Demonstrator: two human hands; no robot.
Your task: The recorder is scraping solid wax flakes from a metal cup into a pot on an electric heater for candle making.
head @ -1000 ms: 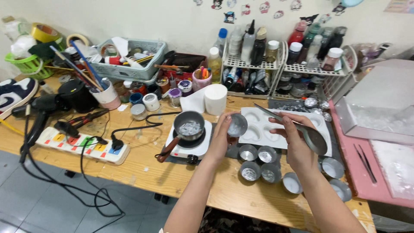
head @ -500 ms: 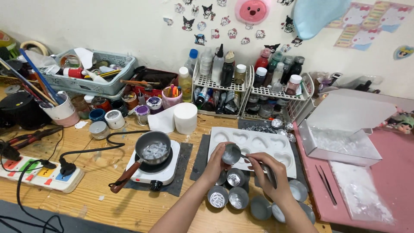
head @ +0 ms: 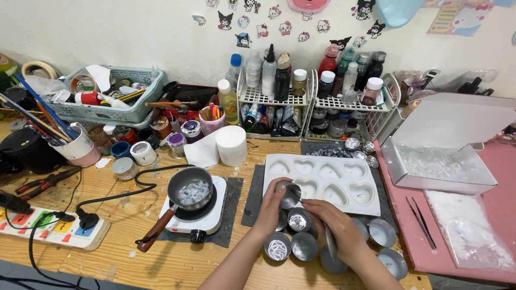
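A small metal cup (head: 289, 194) is gripped in the left hand (head: 275, 207), tilted, with the fingers closed around its rim. The cup is held just above the near edge of a white heart-cavity mould (head: 321, 182). A metal spoon (head: 329, 240) is gripped in the right hand (head: 334, 228), the fingers wrapped over its handle, and the fingertips are positioned just beside the held cup.

Directly below both grips, a cluster of similar metal cups (head: 291, 246) is set on the wooden table (head: 107, 252); further cups (head: 382, 233) are located to the right of the right hand.

To the left of the left-hand grip, a small grey saucepan (head: 189, 188) holding pale flakes is seated on a white hotplate (head: 198, 212). Beyond the mould, two white wire racks of bottles (head: 317, 94) are placed against the wall. Well to the right, an open white box (head: 446, 145) is positioned on a pink surface (head: 500, 172).
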